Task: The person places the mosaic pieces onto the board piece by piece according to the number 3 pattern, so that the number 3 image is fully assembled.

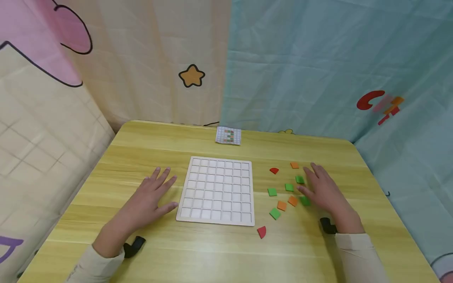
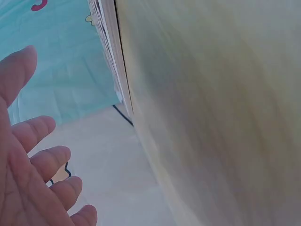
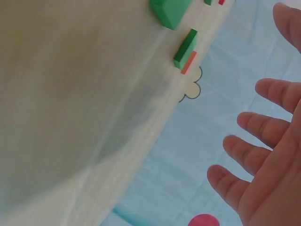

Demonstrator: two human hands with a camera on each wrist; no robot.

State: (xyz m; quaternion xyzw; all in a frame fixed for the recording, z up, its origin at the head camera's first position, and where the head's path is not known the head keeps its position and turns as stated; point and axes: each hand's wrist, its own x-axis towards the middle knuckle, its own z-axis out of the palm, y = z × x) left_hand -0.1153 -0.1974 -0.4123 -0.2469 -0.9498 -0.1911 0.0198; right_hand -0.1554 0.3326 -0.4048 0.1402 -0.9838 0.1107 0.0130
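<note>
My left hand (image 1: 146, 202) hovers palm down just left of a white grid board (image 1: 179, 212), fingers spread and holding nothing. In the left wrist view its fingers (image 2: 40, 160) are apart from the tabletop. Over the right side, my right hand (image 1: 325, 190) has its fingers extended beside scattered pieces and grips none. Green squares (image 1: 275, 214), orange squares (image 1: 281, 205) and two red quarter-circles, one far (image 1: 274, 170) and one near (image 1: 262, 232), lie between board and hand. A green piece (image 1: 305, 201) sits by the right thumb. The right wrist view shows another green piece (image 3: 186, 49) away from the fingers.
A small printed card (image 1: 228, 135) with a coloured grid pattern lies at the table's far edge. The wooden table (image 1: 212, 255) is bordered by hanging curtains (image 1: 304, 67) at the back and sides. Black wrist bands (image 1: 134, 247) show under both wrists.
</note>
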